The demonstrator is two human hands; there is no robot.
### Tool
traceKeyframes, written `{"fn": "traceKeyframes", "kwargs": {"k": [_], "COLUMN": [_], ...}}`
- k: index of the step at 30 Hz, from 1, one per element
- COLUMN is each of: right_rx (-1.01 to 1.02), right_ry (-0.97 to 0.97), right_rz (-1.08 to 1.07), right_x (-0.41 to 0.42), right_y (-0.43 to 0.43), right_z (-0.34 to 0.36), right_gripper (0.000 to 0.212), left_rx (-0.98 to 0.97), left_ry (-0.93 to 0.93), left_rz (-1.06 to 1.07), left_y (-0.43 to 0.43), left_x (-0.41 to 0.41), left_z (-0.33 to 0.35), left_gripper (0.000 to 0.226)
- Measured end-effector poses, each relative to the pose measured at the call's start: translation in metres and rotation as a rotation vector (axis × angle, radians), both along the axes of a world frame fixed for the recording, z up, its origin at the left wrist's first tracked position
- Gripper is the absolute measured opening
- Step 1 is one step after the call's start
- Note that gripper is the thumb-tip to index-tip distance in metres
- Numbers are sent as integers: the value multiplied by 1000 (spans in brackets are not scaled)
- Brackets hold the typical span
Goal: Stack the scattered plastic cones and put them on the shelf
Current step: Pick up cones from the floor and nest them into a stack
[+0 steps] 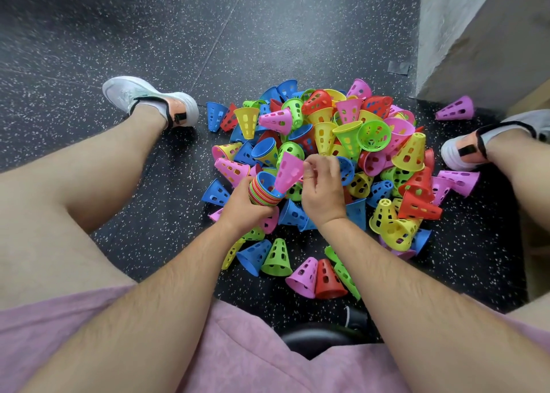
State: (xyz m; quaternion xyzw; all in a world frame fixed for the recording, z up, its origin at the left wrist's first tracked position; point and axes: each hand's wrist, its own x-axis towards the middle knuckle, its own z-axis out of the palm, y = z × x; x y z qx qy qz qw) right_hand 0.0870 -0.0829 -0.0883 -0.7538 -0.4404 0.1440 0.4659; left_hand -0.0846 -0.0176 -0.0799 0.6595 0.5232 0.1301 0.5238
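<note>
On my feed, the left hand (242, 205) curls its fingers round the nested cone stack (263, 194), which sits mouth upward above the floor pile (372, 142). To its right, the pink cone (288, 172) stands steeply, narrow tip inside the stack's mouth. The right hand (323, 187), wrist bent, pinches its wide upper rim.

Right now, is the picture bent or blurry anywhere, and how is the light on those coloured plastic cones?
Head view: the wide lens bows the bare legs outward near the edges; the pink perforated plastic cone pinched by the right hand looks slightly smeared, the pile sharp; light is soft and even, with a dull sheen on the dark speckled floor.
</note>
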Motion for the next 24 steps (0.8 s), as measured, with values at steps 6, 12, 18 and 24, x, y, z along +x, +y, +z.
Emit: {"fn": "traceKeyframes", "kwargs": {"k": [6,12,18,24], "right_rx": [-11,-88,-156,-402], "right_ry": [16,0,97,-12], "right_rz": [286,353,291,272], "right_x": [-11,-15,-13,1], "right_y": [-3,-5,-7,-19], "right_z": [-3,0,11,-6], "right_gripper": [17,23,23,21], "left_rx": [4,-9,-3,9], "left_ry": [-74,-125,-107,-68], "left_rz": [-12,30,32,19], "left_y": [0,1,3,3], "left_x": [9,11,10,8], "left_z": [11,14,14,9], "left_gripper": [53,53,60,60]}}
